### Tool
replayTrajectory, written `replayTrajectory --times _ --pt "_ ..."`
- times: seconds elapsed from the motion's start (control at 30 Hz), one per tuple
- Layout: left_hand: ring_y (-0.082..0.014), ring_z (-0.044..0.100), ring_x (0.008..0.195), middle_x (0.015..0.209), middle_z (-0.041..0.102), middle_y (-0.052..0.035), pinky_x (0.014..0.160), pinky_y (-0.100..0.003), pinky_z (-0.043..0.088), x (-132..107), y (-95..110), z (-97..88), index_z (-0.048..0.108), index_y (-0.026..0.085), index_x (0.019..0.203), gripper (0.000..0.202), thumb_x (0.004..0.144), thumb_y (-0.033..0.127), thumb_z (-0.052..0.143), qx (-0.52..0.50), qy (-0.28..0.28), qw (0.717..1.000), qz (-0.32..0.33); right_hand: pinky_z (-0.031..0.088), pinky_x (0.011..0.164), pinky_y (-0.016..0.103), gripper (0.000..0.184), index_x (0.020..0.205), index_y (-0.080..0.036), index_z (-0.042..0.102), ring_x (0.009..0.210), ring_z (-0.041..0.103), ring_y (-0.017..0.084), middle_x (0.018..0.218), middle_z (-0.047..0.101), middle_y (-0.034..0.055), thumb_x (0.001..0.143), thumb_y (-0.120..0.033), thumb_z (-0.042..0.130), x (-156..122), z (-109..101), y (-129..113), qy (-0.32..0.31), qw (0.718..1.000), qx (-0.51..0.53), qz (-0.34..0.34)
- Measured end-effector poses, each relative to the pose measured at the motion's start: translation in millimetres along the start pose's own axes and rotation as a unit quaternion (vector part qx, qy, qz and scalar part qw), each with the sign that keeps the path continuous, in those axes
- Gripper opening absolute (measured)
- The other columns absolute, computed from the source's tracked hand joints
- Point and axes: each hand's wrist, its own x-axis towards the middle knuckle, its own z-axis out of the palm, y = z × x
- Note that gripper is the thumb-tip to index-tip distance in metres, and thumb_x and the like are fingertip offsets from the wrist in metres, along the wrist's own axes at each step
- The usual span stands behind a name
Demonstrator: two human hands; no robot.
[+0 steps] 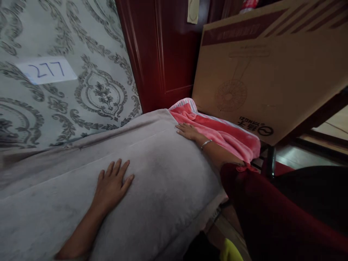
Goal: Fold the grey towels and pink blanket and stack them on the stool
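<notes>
A grey plush cover (152, 170) lies spread over a long flat surface along the wall. My left hand (112, 185) rests palm down on it, fingers stretched out. Farther off, my right hand (187, 131) lies flat at the cover's far edge, with a thin bracelet on the wrist. Just beyond that edge is a folded pink and red blanket (217, 130) with a striped border, partly behind my right forearm. Neither hand grips anything that I can see.
A large cardboard box (272, 72) leans behind the blanket. Dark red door panelling (174, 47) stands at the back. Patterned wallpaper (100, 87) on the left bears a paper marked 277 (47, 70). A black chair-like shape (312, 195) is at the right.
</notes>
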Motion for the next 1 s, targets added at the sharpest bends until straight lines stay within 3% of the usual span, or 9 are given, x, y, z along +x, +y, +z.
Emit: replayTrajectory --times 0.1,0.23,0.3,0.4,0.6,0.7,0.8,0.9,1.0 --pt "-0.0409 0.033 0.152 0.163 0.039 -0.0174 0.117 -0.067 0.031 1.2 2.4 -3.6 0.047 0.019 0.155 0.066 0.101 0.053 0.033 -0.001 -0.009 1.0 -0.005 0.013 0.124 0.065 0.064 0.166 -0.029 0.024 0.16 0.007 0.034 0.174 0.011 0.007 0.107 -0.054 0.025 -32.1 -8.5 -29.7 0.028 0.999 0.001 0.042" --pt "-0.0413 0.03 0.153 0.165 0.036 -0.0182 0.117 -0.066 0.03 2.7 5.4 -8.2 0.044 0.017 0.157 0.069 0.101 0.053 0.028 0.002 -0.022 1.0 -0.005 0.013 0.124 0.064 0.066 0.166 -0.035 0.022 0.159 0.006 0.035 0.174 0.01 0.0037 0.105 -0.061 0.029 -107.3 6.6 -67.4 0.036 0.996 0.005 -0.078" --pt "-0.0417 0.03 0.153 0.165 0.036 -0.0183 0.117 -0.066 0.03 3.8 6.3 -9.2 0.042 0.016 0.158 0.071 0.101 0.055 0.025 0.0 -0.022 1.0 -0.004 0.015 0.124 0.063 0.066 0.165 -0.038 0.024 0.159 0.008 0.034 0.174 0.012 0.002 0.104 -0.064 0.03 -143.0 18.5 -72.7 0.017 0.991 0.001 -0.132" --pt "-0.0426 0.031 0.152 0.165 0.036 -0.0188 0.116 -0.066 0.031 6.0 6.2 -9.0 0.042 0.016 0.158 0.072 0.1 0.055 0.024 -0.002 -0.018 1.0 -0.001 0.015 0.125 0.062 0.065 0.164 -0.036 0.027 0.159 0.011 0.034 0.173 0.015 0.0023 0.105 -0.064 0.03 -171.3 25.5 -55.1 -0.005 0.992 -0.015 -0.124" --pt "-0.0424 0.035 0.15 0.163 0.04 -0.0187 0.116 -0.064 0.033 7.0 8.7 -11.6 0.046 0.015 0.156 0.069 0.099 0.049 0.03 0.003 -0.007 1.0 0.001 0.019 0.125 0.061 0.064 0.165 -0.031 0.027 0.159 0.012 0.035 0.174 0.013 0.0025 0.106 -0.058 0.029 -156.8 12.3 10.7 0.001 1.0 -0.002 -0.01" --pt "-0.0396 0.038 0.148 0.159 0.046 -0.0194 0.117 -0.058 0.034 3.4 12.6 -15.3 0.051 0.013 0.152 0.065 0.1 0.045 0.03 -0.003 0.008 1.0 0.011 0.02 0.125 0.06 0.066 0.164 -0.034 0.029 0.158 0.014 0.036 0.174 0.015 0.0007 0.105 -0.063 0.027 -149.5 18.4 24.5 0.017 1.0 0.014 -0.014" --pt "-0.0361 0.034 0.151 0.163 0.041 -0.0169 0.12 -0.055 0.03 -3.5 6.5 -18.4 0.046 0.015 0.155 0.064 0.101 0.044 0.028 -0.011 -0.023 0.999 0.023 0.021 0.124 0.063 0.068 0.163 -0.035 0.031 0.157 0.017 0.037 0.173 0.019 0.0 0.103 -0.066 0.026 -147.6 30.1 30.6 0.039 0.999 0.019 -0.02" --pt "-0.0339 0.027 0.155 0.168 0.032 -0.0124 0.122 -0.058 0.024 -20.7 -21.0 -20.8 0.037 0.021 0.161 0.064 0.103 0.045 0.026 -0.017 -0.064 0.998 -0.005 0.024 0.122 0.067 0.067 0.162 -0.035 0.034 0.157 0.02 0.039 0.172 0.023 0.001 0.103 -0.066 0.026 -145.8 39.0 36.6 0.049 0.998 0.019 -0.028" --pt "-0.0338 0.024 0.157 0.17 0.028 -0.0109 0.122 -0.06 0.022 -55.7 -68.1 -24.7 0.034 0.023 0.162 0.064 0.104 0.048 0.025 -0.011 -0.08 0.993 -0.09 0.026 0.121 0.067 0.067 0.162 -0.034 0.035 0.156 0.023 0.039 0.172 0.024 0.0029 0.103 -0.063 0.025 -142.6 46.2 45.0 0.047 0.998 0.006 -0.029"
